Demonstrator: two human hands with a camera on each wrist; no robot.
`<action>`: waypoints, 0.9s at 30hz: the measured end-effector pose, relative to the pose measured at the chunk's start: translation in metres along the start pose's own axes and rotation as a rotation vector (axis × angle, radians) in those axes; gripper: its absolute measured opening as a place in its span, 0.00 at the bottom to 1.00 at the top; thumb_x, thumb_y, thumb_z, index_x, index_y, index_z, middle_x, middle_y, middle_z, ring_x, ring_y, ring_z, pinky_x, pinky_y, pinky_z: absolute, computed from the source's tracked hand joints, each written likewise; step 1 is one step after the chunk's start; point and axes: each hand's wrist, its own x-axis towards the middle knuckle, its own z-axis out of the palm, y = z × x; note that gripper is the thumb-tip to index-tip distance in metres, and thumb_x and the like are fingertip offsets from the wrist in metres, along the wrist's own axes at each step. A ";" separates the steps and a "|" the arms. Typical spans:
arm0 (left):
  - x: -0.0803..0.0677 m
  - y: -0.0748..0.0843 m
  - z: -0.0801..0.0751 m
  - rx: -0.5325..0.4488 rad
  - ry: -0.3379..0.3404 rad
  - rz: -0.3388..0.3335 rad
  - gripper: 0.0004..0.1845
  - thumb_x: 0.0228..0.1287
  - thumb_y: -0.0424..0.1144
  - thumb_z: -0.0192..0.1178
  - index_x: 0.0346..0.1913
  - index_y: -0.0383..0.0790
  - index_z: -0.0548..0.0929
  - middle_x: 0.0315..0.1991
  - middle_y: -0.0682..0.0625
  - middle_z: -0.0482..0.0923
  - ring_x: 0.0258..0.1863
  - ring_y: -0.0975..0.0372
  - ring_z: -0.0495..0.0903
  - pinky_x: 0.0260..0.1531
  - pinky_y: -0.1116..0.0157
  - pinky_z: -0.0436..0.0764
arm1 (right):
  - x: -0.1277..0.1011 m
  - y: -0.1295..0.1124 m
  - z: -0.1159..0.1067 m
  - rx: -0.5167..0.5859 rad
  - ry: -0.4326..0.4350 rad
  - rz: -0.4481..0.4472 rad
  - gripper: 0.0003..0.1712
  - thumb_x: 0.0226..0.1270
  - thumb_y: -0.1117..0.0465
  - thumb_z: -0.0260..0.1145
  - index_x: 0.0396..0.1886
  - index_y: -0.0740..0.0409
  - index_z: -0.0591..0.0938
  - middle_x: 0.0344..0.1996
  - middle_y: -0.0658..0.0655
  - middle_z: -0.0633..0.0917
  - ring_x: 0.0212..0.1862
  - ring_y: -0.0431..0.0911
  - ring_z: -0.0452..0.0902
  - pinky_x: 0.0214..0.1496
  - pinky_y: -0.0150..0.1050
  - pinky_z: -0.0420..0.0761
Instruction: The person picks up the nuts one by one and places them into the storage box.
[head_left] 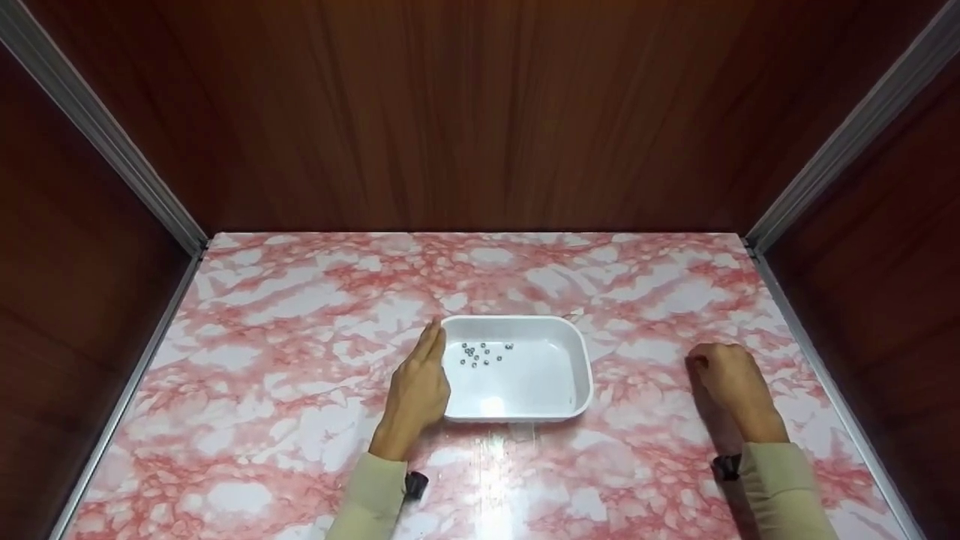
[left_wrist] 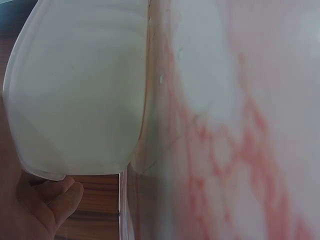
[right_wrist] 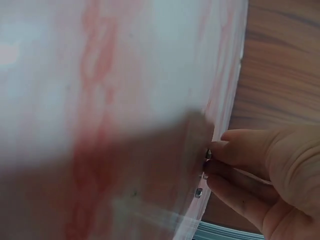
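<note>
Left hand [head_left: 415, 394] lies straight-fingered against the white tray [head_left: 574, 352] at frame centre; right hand [head_left: 731, 379] at lower right pinches a small metal nut [right_wrist: 208, 155] on the bench [head_left: 300, 337]

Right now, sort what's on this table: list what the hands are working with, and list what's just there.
In use:
white tray, steadied by left hand
small metal nuts in the tray
nuts at right hand fingertips

Just there:
pink marbled tabletop
wood-panelled walls
</note>
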 end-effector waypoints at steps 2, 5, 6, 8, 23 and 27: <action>0.000 0.000 -0.001 -0.006 -0.008 -0.007 0.26 0.76 0.27 0.47 0.73 0.23 0.72 0.78 0.34 0.67 0.77 0.44 0.70 0.66 0.50 0.82 | 0.000 0.000 0.001 -0.007 -0.014 0.009 0.11 0.67 0.76 0.64 0.40 0.66 0.91 0.36 0.69 0.91 0.40 0.68 0.88 0.42 0.64 0.86; 0.000 0.001 -0.001 -0.009 -0.014 -0.012 0.26 0.76 0.27 0.46 0.73 0.24 0.72 0.78 0.33 0.67 0.77 0.44 0.70 0.66 0.50 0.82 | 0.000 -0.001 0.001 -0.018 -0.026 0.018 0.11 0.66 0.76 0.63 0.39 0.65 0.91 0.36 0.69 0.91 0.40 0.68 0.88 0.43 0.64 0.86; 0.000 0.001 -0.001 -0.008 -0.012 -0.012 0.26 0.76 0.28 0.47 0.73 0.24 0.72 0.78 0.34 0.67 0.78 0.44 0.70 0.67 0.50 0.81 | 0.000 -0.001 0.001 -0.019 -0.028 0.017 0.11 0.66 0.76 0.64 0.39 0.65 0.91 0.36 0.69 0.91 0.40 0.68 0.88 0.43 0.64 0.86; 0.000 0.000 -0.001 -0.005 -0.008 -0.010 0.26 0.75 0.28 0.47 0.73 0.24 0.72 0.78 0.34 0.67 0.78 0.45 0.70 0.67 0.50 0.81 | 0.001 -0.001 0.001 -0.025 -0.023 0.016 0.11 0.66 0.76 0.63 0.38 0.65 0.91 0.35 0.69 0.91 0.40 0.68 0.88 0.43 0.64 0.86; 0.001 0.000 -0.001 0.016 -0.021 -0.017 0.26 0.75 0.29 0.47 0.73 0.24 0.72 0.79 0.35 0.66 0.78 0.45 0.69 0.70 0.50 0.78 | 0.000 -0.006 0.002 -0.060 0.003 0.017 0.16 0.70 0.75 0.56 0.34 0.66 0.90 0.32 0.70 0.90 0.36 0.69 0.86 0.38 0.63 0.85; 0.000 0.000 -0.001 0.019 -0.023 -0.019 0.26 0.75 0.29 0.47 0.73 0.24 0.72 0.79 0.36 0.66 0.78 0.46 0.69 0.70 0.50 0.78 | -0.001 -0.005 0.003 -0.057 0.013 0.003 0.16 0.70 0.76 0.56 0.35 0.68 0.90 0.33 0.70 0.90 0.37 0.69 0.87 0.39 0.63 0.85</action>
